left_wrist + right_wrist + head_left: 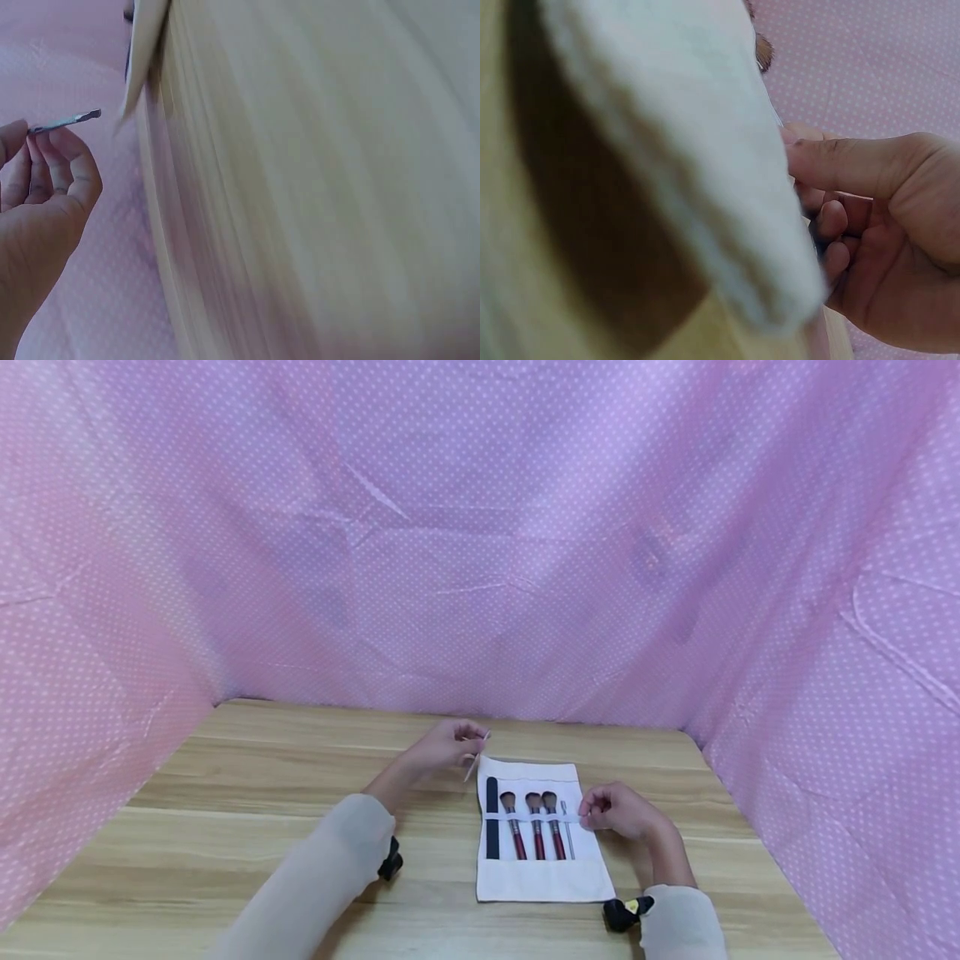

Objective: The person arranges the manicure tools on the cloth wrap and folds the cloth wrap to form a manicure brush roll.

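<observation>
My left hand (452,744) pinches a slim silver metal tool (73,120) between thumb and fingertips, above the table beyond the upper left corner of a white cloth brush roll (540,883). The tool's small shaped tip sticks out past the fingers. The roll lies unfolded. Under its white elastic band (522,817) sit a black nail file (492,827), several makeup brushes (537,831) with red handles, and a thin metal stick (568,837). At the roll's right edge my right hand (621,810) pinches the cloth by the band's end; its fingertips are partly hidden in the right wrist view.
The roll lies on a light wooden table (262,777). Pink dotted cloth (465,568) hangs behind the table and along both sides. Each wrist carries a small black camera (621,914) below a pale sleeve.
</observation>
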Motion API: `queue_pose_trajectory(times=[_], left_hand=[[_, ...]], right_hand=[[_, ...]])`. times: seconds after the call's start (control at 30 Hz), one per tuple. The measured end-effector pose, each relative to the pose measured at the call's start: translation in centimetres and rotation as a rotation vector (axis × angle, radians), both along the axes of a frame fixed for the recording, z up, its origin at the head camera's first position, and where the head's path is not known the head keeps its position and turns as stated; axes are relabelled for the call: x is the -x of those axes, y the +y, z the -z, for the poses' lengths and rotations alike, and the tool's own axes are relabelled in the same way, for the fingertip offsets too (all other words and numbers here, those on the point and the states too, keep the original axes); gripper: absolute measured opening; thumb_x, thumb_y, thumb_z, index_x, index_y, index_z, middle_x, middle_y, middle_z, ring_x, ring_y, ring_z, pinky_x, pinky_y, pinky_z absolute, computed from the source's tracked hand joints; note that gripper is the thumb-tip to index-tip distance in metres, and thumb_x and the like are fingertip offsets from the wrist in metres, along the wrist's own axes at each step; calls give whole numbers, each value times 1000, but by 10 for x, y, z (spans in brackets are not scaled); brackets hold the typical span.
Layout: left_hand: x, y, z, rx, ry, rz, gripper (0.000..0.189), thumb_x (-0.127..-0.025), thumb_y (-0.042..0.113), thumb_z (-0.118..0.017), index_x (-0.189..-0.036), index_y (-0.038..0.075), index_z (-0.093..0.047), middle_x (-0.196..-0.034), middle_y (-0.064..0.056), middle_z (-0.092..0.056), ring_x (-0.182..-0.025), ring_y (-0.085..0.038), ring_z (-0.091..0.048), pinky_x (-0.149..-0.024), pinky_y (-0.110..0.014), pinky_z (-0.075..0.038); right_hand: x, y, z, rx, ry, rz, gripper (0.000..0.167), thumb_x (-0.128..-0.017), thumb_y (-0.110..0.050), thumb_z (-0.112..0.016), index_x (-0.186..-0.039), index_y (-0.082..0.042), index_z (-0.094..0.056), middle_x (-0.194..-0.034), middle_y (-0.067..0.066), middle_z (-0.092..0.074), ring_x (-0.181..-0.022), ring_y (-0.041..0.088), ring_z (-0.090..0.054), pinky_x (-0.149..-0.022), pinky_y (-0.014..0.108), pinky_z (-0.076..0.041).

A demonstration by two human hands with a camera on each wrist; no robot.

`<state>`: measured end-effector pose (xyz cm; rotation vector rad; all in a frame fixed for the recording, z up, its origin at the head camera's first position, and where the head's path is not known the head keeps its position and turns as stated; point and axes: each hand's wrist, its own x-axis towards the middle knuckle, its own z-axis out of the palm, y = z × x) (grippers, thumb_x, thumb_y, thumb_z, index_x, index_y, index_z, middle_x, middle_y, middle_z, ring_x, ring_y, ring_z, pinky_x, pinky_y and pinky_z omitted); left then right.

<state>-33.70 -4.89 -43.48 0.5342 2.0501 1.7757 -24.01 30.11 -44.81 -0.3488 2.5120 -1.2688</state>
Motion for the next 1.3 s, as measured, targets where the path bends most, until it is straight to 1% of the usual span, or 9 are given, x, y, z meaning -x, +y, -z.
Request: queue_pose_trajectory(times=[0.17,0.27,0.37,0.5,0.63,0.73,0.87,1.07,1.3], left_hand=[[-3,35,0,-97,-72,-38,37,-102,8,-62,-135,-8,-55,-130,-26,-57,-122,-41,-56,-98,-43,-55],[-5,55,0,-169,-116,-47,33,-102,8,-62,-131,-7,-57,-129,-25,-57,-125,-43,-54,-101,-47,-52],[-7,73,1,-240,-151,-54,29,-102,7,-63,-128,-5,-59,-123,-20,-60,-115,-35,-59,-100,-46,-53],[-10,97,2,-326,-196,-92,26,-101,4,-63,-125,-6,-60,-108,-10,-64,-95,-21,-63,-87,-35,-58],[-14,118,3,-377,-234,-140,22,-98,1,-65,-119,-6,-62,-102,-9,-66,-89,-19,-64,-75,-27,-58],[-17,132,4,-391,-258,-164,24,-97,1,-66,-120,-6,-62,-100,-8,-67,-95,-24,-64,-74,-27,-58],[-22,148,7,-385,-275,-202,29,-96,1,-68,-123,-6,-61,-98,-5,-66,-99,-25,-65,-77,-29,-59],[-29,167,15,-379,-299,-270,26,-94,0,-70,-119,-5,-62,-96,-5,-67,-94,-21,-67,-78,-30,-60],[-36,180,20,-321,-294,-342,21,-94,-1,-69,-114,-3,-64,-93,-5,-70,-83,-16,-66,-77,-32,-61]], right_hand=[[0,-1,-1,9,-11,7,7,-89,4,-73,-93,1,-68,-81,5,-60,-78,18,-51,-65,24,-44],[0,-1,-1,7,-12,10,7,-89,4,-73,-93,1,-68,-81,4,-60,-78,18,-51,-65,24,-44],[1,-1,0,5,-16,8,7,-90,4,-73,-93,0,-68,-81,4,-60,-78,17,-51,-65,24,-44],[2,0,1,-1,-10,-4,6,-90,4,-72,-92,0,-68,-82,4,-61,-77,17,-52,-65,23,-44],[3,2,2,-24,10,-16,7,-90,3,-73,-91,-3,-69,-81,2,-61,-77,16,-52,-66,24,-45],[4,2,3,-34,24,-22,7,-90,1,-74,-90,-4,-69,-80,2,-60,-76,16,-53,-67,24,-45],[3,3,2,-25,23,-24,6,-89,1,-74,-90,-3,-69,-80,3,-61,-75,16,-53,-66,24,-45],[3,3,0,-25,37,-42,6,-89,1,-73,-91,-3,-69,-82,5,-63,-75,15,-55,-67,24,-46],[1,3,1,-37,29,-34,7,-89,-1,-75,-90,-4,-68,-81,4,-62,-75,14,-54,-67,24,-45]])
